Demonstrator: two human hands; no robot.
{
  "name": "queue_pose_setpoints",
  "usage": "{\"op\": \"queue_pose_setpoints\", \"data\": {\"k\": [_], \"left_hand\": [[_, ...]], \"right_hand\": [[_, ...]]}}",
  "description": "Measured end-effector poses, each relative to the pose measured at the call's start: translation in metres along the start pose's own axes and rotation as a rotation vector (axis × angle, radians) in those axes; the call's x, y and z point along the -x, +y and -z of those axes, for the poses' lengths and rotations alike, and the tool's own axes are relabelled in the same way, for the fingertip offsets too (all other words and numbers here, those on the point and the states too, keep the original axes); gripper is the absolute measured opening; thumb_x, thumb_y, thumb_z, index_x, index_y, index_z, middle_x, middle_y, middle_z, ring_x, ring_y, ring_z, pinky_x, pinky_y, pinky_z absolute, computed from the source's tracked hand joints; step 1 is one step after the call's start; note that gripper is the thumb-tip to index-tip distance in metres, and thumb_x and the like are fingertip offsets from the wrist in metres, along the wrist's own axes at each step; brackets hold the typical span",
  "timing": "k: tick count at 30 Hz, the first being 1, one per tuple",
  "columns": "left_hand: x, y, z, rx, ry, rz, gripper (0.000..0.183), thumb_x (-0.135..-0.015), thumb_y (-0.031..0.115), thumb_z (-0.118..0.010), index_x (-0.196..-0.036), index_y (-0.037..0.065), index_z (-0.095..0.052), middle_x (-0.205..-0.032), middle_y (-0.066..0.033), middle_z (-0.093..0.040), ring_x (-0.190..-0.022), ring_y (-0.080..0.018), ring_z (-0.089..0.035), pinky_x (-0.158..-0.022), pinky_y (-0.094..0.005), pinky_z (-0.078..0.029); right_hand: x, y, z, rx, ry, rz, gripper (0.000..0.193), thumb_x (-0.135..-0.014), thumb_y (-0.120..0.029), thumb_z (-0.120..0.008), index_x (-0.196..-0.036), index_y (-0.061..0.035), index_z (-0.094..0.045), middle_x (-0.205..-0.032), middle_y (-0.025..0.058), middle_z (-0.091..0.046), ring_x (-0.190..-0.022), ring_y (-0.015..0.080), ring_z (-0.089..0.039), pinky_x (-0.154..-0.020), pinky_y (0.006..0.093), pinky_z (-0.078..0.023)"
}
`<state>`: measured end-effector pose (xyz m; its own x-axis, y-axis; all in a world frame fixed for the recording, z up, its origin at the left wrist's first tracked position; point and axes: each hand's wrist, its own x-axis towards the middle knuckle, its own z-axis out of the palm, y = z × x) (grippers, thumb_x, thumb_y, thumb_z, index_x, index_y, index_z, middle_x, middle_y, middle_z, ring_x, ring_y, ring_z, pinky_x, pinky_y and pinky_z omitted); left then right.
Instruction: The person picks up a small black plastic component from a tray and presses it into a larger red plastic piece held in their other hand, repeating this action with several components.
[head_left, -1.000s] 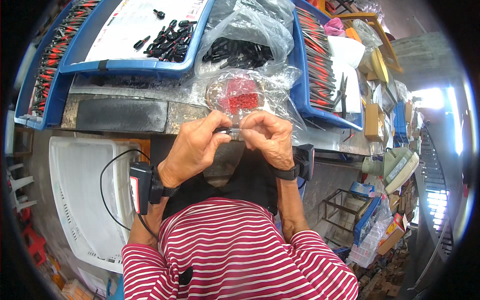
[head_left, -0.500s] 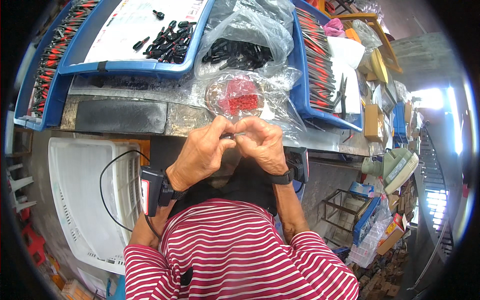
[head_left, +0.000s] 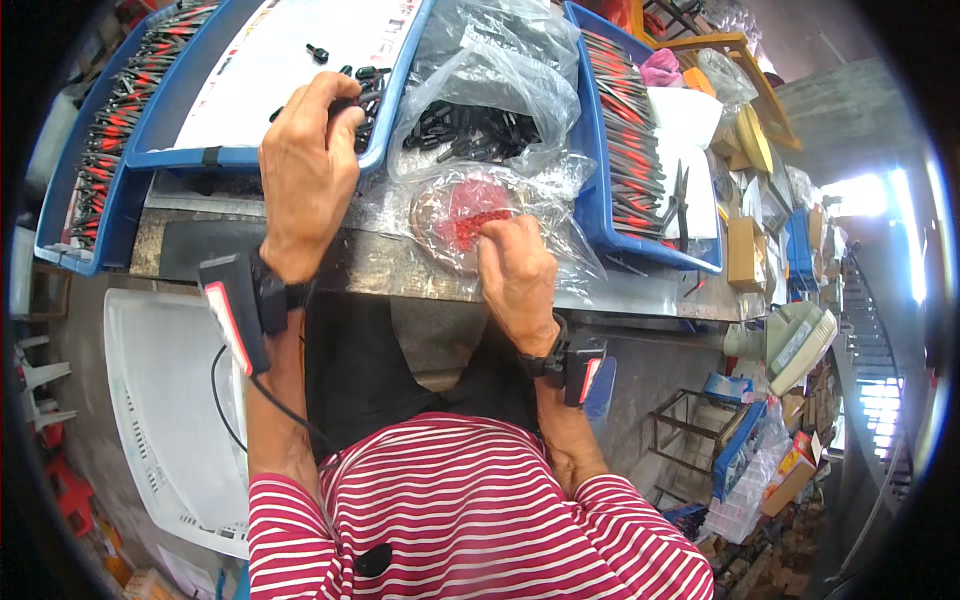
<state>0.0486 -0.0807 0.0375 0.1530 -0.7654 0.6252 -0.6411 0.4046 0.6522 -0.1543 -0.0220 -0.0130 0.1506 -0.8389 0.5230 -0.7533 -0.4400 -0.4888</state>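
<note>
My left hand (head_left: pixel 308 175) hangs over the near right part of a blue tray (head_left: pixel 270 158), beside a pile of small black plastic parts (head_left: pixel 372 82). Its thumb and fingers are drawn together by a black part; how firmly they grip it is unclear. In front of me my right hand (head_left: pixel 520 275) dips its fingertips into small red pieces (head_left: pixel 468 232) in a round, plastic-covered dish (head_left: pixel 428 245). Those fingers are bunched, and whatever they pinch is hidden. Behind the dish, a clear plastic bag (head_left: pixel 485 80) holds more black parts (head_left: pixel 470 130).
Blue bins with red-and-black slim tools stand at far left (head_left: pixel 120 135) and right (head_left: pixel 630 125). Black-handled pliers (head_left: pixel 680 205) lie in the right bin. A white plastic crate (head_left: pixel 165 400) is below the bench at left. A lamp-like device (head_left: pixel 800 345) hangs at right.
My hands were together at the bench edge, with a small dark piece between the fingers. The left has moved up-left to the blue tray, the right forward to the red pieces.
</note>
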Motion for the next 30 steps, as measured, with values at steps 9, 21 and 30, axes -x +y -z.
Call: {"op": "queue_pose_setpoints", "data": {"k": [9, 21, 30], "left_hand": [[-0.005, -0.019, -0.019, -0.46, -0.117, 0.051, 0.02, -0.077, 0.003, -0.056, -0.097, 0.004, -0.058, -0.088, -0.011, -0.06, -0.078, -0.0267, -0.059, -0.07, -0.0343, -0.045], [0.006, 0.007, -0.096, -0.178, -0.534, -0.062, 0.021, -0.072, -0.004, -0.051, -0.092, 0.001, -0.055, -0.087, -0.0157, -0.052, -0.083, -0.0359, -0.055, -0.071, -0.0413, -0.046], [0.013, 0.0, -0.105, -0.256, -0.522, -0.071, 0.014, -0.073, -0.001, -0.051, -0.087, 0.001, -0.051, -0.088, -0.0169, -0.053, -0.086, -0.0333, -0.056, -0.067, -0.0412, -0.049]], "right_hand": [[-0.002, -0.005, -0.008, 0.161, -0.082, -0.012, 0.01, -0.073, 0.001, -0.058, -0.08, -0.0029, -0.052, -0.078, 0.0138, -0.05, -0.064, 0.0318, -0.054, -0.056, 0.038, -0.043], [0.0, -0.001, -0.005, 0.046, -0.03, 0.053, 0.008, -0.077, -0.001, -0.056, -0.08, -0.0018, -0.049, -0.075, 0.0137, -0.047, -0.063, 0.0309, -0.052, -0.054, 0.0379, -0.042], [0.002, 0.004, -0.002, -0.04, -0.019, 0.006, 0.011, -0.076, 0.003, -0.054, -0.084, 0.0004, -0.047, -0.076, 0.016, -0.047, -0.065, 0.0342, -0.051, -0.056, 0.0396, -0.042]]}}
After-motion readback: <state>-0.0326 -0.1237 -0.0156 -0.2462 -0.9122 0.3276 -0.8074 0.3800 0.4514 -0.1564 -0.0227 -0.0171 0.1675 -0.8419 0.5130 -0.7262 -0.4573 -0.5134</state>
